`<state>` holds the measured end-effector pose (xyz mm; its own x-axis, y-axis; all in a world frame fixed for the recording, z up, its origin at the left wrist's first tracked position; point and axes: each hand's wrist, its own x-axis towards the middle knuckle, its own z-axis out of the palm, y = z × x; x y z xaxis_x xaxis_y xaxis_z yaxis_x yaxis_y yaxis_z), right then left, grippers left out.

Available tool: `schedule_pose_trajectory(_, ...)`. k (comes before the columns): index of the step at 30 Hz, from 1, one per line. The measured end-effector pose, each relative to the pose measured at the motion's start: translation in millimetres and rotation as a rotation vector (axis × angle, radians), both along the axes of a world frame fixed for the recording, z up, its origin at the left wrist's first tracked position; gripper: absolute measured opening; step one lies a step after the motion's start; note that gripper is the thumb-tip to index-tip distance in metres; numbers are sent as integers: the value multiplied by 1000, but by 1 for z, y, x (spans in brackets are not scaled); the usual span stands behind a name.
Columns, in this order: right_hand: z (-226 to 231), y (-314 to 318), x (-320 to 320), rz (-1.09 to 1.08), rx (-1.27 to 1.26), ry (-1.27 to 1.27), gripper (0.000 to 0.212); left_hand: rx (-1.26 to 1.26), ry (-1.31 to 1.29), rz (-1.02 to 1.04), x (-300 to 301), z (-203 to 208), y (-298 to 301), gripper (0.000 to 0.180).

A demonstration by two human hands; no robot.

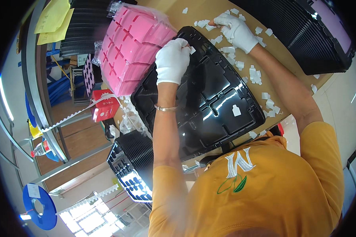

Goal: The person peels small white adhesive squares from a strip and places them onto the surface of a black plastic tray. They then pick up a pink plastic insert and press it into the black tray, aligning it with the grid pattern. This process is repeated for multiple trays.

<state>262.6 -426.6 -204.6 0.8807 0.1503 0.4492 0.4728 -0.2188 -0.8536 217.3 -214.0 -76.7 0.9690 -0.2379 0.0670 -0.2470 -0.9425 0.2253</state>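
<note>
In front of me lies a shiny black plastic tray (190,100) with moulded ridges, tilted across the table. My left hand (173,61), in a white glove, is closed above its far-left part and pinches a small white cut piece (192,50). One more white piece (236,110) rests on the tray's near-right area. Beyond the tray's right side, my right hand (236,32), also gloved, has its fingers curled down among scattered white pieces (202,23). A bare fingertip shows there; what it grips, if anything, cannot be made out.
Pink foam blocks (126,47) wrapped in clear film stand left of the tray. Black tray stacks are at far right (292,31), far left (85,31) and near left (134,158). A red box (105,106) and a blue reel (39,206) with a white strip (87,201) are leftward.
</note>
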Motion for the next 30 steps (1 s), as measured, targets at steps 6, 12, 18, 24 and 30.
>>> schedule_pose_trajectory(6, 2, -1, -2, 2, 1, -41, 32, 130, -77, -42, 6, -4, -1, 14)
schedule_pose_trajectory(12, 2, -1, -1, -28, -86, -65, 30, 178, -57, -58, 9, -3, -1, 17)
schedule_pose_trajectory(18, 7, 2, 0, -34, -14, -76, 27, 395, -482, -206, -6, -17, -5, 7)
schedule_pose_trajectory(24, 12, 2, -3, -24, 21, 28, 27, 294, -543, -136, -27, -18, -8, 5)
schedule_pose_trajectory(30, 1, 5, 2, -4, 28, 17, 28, 144, -408, 28, -13, -14, 1, 10)
